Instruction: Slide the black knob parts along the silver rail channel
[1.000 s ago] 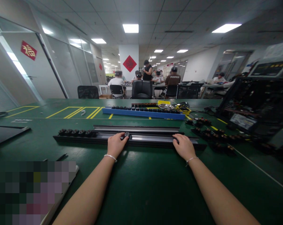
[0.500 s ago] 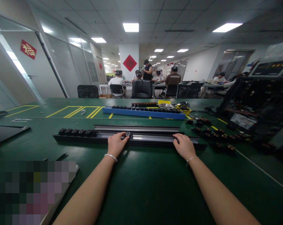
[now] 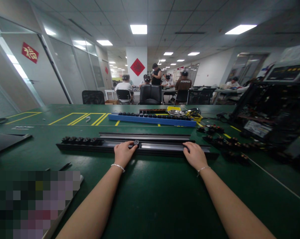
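A long black rail (image 3: 162,148) with a shiny silver channel lies across the green table in front of me. My left hand (image 3: 123,153) rests at the rail's middle, fingers curled round a small black roller piece (image 3: 135,143) that sits in the channel. My right hand (image 3: 194,155) is further right, its fingers closed over the near edge of the rail. A row of the same black pieces (image 3: 81,140) sits in the rail's left end. A second, thinner rail (image 3: 145,135) lies just behind it.
A blue tray (image 3: 152,120) with several black parts lies further back, with a metal dish (image 3: 176,113) and yellow box beside it. Loose black parts (image 3: 227,144) are scattered at the right before a black machine (image 3: 271,113). People sit at distant tables.
My left hand and the small black piece have crept slightly to the right along the channel. My right hand has stayed where it was.
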Motion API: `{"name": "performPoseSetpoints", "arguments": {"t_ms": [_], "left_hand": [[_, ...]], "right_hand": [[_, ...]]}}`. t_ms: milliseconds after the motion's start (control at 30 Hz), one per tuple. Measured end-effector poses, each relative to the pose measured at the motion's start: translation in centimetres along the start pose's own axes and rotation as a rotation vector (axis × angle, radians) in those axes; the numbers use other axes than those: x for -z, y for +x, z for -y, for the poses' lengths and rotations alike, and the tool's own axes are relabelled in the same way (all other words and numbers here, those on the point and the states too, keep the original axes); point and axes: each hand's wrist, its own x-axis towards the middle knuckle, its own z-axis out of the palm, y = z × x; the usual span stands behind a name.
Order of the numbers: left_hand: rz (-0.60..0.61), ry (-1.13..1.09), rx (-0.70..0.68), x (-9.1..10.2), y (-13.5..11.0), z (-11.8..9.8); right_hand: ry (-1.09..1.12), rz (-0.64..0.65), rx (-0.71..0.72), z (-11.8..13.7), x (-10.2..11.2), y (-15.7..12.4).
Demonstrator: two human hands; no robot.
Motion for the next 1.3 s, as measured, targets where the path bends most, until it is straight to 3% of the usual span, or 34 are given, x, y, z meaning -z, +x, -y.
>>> {"name": "performPoseSetpoints", "arguments": {"t_ms": [567,1300], "left_hand": [[-0.014,-0.017,-0.045,-0.38,-0.19,-0.04],[-0.025,-0.028,-0.206,-0.75,-0.37,0.02]], "right_hand": [[-0.014,-0.01,0.008,-0.02,-0.08,0.01],[-0.023,-0.004,0.0,0.17,0.03,-0.06]]}}
